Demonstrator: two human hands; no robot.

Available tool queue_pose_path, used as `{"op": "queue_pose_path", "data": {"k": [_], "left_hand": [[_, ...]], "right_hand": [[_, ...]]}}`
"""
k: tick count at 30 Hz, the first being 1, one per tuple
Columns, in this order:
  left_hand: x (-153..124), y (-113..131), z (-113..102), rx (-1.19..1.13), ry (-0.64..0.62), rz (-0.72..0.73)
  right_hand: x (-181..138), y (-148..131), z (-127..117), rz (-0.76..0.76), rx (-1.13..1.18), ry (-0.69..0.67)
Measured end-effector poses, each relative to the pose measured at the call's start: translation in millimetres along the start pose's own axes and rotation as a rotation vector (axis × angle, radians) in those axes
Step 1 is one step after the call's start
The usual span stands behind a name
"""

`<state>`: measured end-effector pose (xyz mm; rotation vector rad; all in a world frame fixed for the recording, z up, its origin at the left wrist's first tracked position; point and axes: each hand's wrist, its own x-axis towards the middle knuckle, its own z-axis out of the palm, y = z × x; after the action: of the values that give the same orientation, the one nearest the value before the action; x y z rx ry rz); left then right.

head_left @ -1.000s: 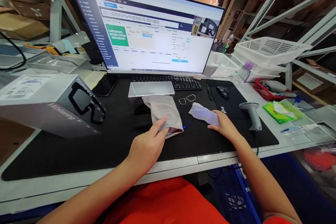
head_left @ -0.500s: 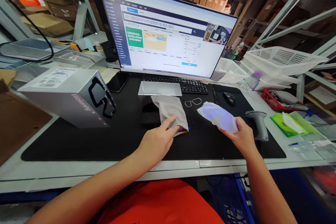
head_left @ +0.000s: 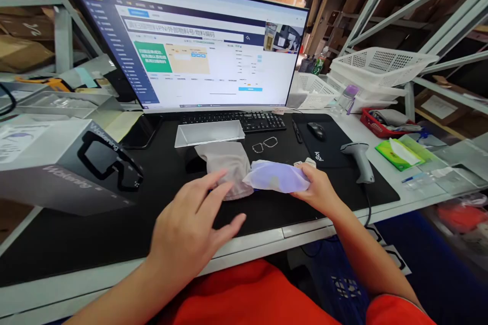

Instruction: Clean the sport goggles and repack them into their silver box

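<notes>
My right hand (head_left: 314,188) grips one end of a translucent pouch (head_left: 280,176) with something purple-blue inside; I cannot make out what. The pouch is held above the black desk mat, its free end over the edge of a grey cloth bag (head_left: 229,162). My left hand (head_left: 194,223) hovers in front of the cloth bag, fingers spread, holding nothing. Behind the bag lies an open white box tray (head_left: 209,133). A thin glasses-shaped frame (head_left: 265,144) rests flat on the mat just beyond the pouch.
A grey printed box (head_left: 102,162) stands at the left. A monitor (head_left: 190,61) and keyboard (head_left: 263,121) are at the back. To the right are a mouse (head_left: 316,131), a barcode scanner (head_left: 360,160), a green tissue pack (head_left: 398,155), a red basket (head_left: 389,124) and white baskets (head_left: 381,68).
My right hand has brought the pouch leftward to the grey cloth bag. My left hand has come off the bag, drawn back and spread its fingers. The camera view has turned right.
</notes>
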<state>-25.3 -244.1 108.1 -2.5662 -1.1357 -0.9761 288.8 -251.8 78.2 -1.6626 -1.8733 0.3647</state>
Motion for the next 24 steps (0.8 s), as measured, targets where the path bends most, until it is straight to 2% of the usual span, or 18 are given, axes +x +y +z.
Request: {"op": "queue_pose_path", "data": {"k": [3,5,8,10,12,15,18,21,24], "left_hand": [[26.0,5.6,15.0,-0.144,-0.126,0.116],[41.5,9.1,28.0,-0.231,-0.203,0.139],[53.0,12.2,41.4,-0.324,-0.329,0.036],[53.4,12.3,45.8,-0.314,-0.385,-0.063],[50.7,11.0,49.0,-0.274,-0.405,-0.112],[46.0,7.6,55.7,-0.243,-0.368,-0.118],[42.9,4.5,64.5,-0.222,-0.272,-0.098],[41.0,3.7,71.7,-0.166,-0.202,-0.074],[40.2,5.6,76.5,-0.083,-0.155,-0.048]], "right_hand": [[-1.3,-18.7,-1.1,-0.051,0.079,-0.02],[-2.9,-26.3,-3.7,-0.092,0.148,-0.066],[-3.0,-17.0,-12.5,-0.144,0.271,-0.237],[-0.8,6.9,-18.4,-0.158,0.279,-0.277],[2.3,41.0,-19.9,-0.076,0.133,-0.163],[7.0,92.3,-10.6,0.138,-0.222,0.002],[10.3,117.7,0.9,0.18,-0.336,0.053],[7.8,102.2,0.0,0.157,-0.311,0.155],[-3.7,49.1,-5.9,-0.003,-0.206,0.499]]}}
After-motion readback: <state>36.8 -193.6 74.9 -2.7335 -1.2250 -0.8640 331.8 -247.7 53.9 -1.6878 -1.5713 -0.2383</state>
